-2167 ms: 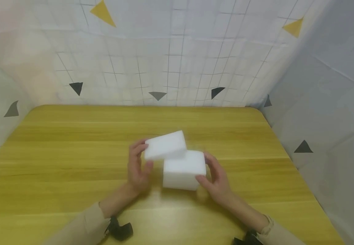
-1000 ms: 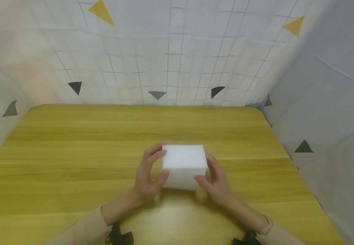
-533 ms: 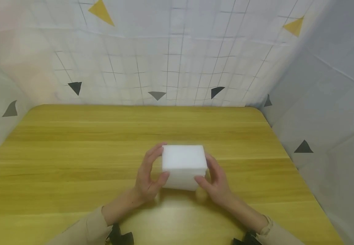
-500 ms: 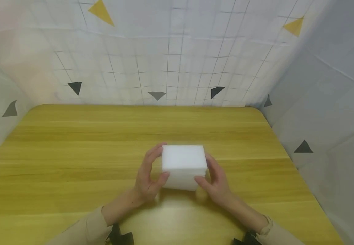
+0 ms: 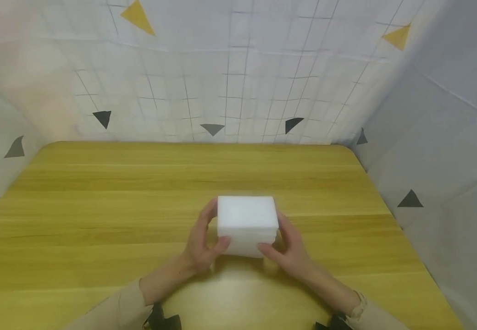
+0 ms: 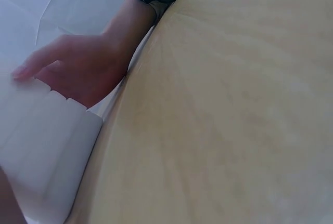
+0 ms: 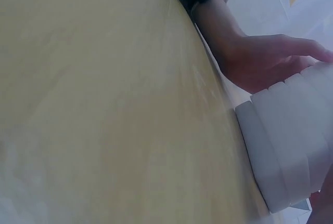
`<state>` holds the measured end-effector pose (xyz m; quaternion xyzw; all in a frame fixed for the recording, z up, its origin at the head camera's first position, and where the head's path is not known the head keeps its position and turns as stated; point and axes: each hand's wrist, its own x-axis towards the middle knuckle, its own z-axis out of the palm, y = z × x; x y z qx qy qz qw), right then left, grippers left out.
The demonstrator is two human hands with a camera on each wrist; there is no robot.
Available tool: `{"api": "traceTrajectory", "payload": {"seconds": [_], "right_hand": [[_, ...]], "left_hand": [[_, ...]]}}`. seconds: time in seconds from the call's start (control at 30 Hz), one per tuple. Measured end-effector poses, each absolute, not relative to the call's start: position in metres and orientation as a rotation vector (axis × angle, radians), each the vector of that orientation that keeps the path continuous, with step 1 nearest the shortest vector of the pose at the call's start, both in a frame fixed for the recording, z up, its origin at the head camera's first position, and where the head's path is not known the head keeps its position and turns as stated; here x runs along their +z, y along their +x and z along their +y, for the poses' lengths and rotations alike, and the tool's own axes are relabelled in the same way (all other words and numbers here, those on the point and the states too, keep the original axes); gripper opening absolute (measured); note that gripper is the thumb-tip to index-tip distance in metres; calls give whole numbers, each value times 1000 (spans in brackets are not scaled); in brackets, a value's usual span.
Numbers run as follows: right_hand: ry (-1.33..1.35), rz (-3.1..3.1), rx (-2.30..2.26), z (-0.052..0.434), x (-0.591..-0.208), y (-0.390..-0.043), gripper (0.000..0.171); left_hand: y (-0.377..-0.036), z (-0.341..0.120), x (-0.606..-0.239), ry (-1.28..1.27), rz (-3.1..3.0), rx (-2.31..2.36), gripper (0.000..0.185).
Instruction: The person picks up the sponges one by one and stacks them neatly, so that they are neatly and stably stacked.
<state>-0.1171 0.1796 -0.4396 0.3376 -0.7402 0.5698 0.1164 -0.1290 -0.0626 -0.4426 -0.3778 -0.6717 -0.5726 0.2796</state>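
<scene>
A stack of white sponge blocks (image 5: 246, 213) rests on the wooden table in the head view. Its top block lies flat, and the seams between several layers show in both wrist views, with lower edges slightly uneven. My left hand (image 5: 199, 245) holds the stack's left side, thumb on the front face and fingers around the back corner. On the opposite side my right hand (image 5: 293, 251) grips likewise, its thumb low on the front face. The left wrist view shows the sponge stack (image 6: 44, 141) with my right hand (image 6: 86, 68) beyond it. The fingers behind the stack are mostly hidden.
The wooden table (image 5: 98, 215) reaches back to a white gridded backdrop (image 5: 205, 82) marked with dark and yellow triangles. A grey-white sheet (image 5: 449, 137) hangs along the right side. Dark wrist-worn devices (image 5: 164, 318) sit at both sleeves.
My left hand has brought a tilted sponge block from the upper left down onto the stack, where it now lies aligned. Both hands have since slid slightly lower on the sides.
</scene>
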Motion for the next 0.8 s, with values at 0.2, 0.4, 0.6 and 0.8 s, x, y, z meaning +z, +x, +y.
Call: {"api": "traceTrajectory", "payload": {"seconds": [0.2,0.4,0.6,0.8], "right_hand": [[1012,-2203,1614,179,-441,-118,82],[1022,-2211,1596,178,-441,-118,85],[1048,-2247,1626,183,-442,-119,89],[1153,-2231,1568,195,-442,-126,94]], "left_hand": [[-127,-67,-445,-1019,-1937,-1561,73],[-129,-68,-447,-1036,-1950,-1533,73],[-133,-67,-451,-1054,-1877,-1517,70],[-135,-64,-451,-879,-1852,-1563,63]]}}
